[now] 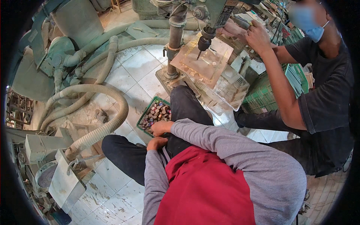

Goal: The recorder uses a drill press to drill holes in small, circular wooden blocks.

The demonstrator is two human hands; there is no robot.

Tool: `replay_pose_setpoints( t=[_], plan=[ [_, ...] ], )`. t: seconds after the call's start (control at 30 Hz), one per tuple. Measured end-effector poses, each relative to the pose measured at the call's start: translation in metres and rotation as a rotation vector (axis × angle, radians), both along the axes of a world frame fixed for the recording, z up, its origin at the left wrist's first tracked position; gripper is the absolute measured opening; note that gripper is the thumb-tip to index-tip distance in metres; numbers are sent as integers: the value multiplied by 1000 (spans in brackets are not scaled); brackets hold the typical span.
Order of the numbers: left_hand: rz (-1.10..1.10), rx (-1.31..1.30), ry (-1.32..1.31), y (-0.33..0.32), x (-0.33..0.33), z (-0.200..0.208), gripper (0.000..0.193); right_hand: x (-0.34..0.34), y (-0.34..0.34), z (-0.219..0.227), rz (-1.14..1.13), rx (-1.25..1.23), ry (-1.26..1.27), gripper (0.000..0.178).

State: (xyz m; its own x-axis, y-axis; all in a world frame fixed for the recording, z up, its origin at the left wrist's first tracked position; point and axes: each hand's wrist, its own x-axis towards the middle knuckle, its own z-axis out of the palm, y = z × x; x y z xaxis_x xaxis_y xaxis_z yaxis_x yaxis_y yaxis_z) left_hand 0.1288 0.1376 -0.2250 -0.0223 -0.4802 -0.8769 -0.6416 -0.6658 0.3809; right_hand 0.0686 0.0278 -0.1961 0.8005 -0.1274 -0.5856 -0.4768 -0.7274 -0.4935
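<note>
Between my knees on the tiled floor stands a small green basket (145,111) filled with round brown discs (160,112), some with purple or pale faces. My right hand (162,128) is at the basket's near edge, over the discs, its fingers curled and their tips hidden. Just below it, beside my thigh, my left hand (156,143) is closed, and whatever it may hold does not show. Both forearms are in grey sleeves.
A drill press (205,41) rises ahead over a dusty board (202,62). At right, a masked co-worker's hands (258,35) are raised beside it, near a white crate (234,88) and a green crate (258,99). Ribbed hoses (120,108) and a disc sander (47,174) lie left.
</note>
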Motion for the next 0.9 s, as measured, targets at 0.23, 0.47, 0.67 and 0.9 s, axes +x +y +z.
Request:
replay_pose_setpoints(
  t=[0.23, 0.47, 0.67, 0.9],
  plan=[
    [39, 44, 58, -1, 0, -2, 54, 0, 0, 4, -17, 2, 9, 29],
    [79, 20, 15, -1, 0, -8, 50, 1, 0, 5, -2, 4, -25, 30],
    [100, 23, 49, -4, 1, 4, 47, 2, -1, -5, -6, -13, -35, 33],
    [141, -1, 88, -2, -1, -10, 41, 0, -3, -7, -7, -12, -89, 32]
  ],
)
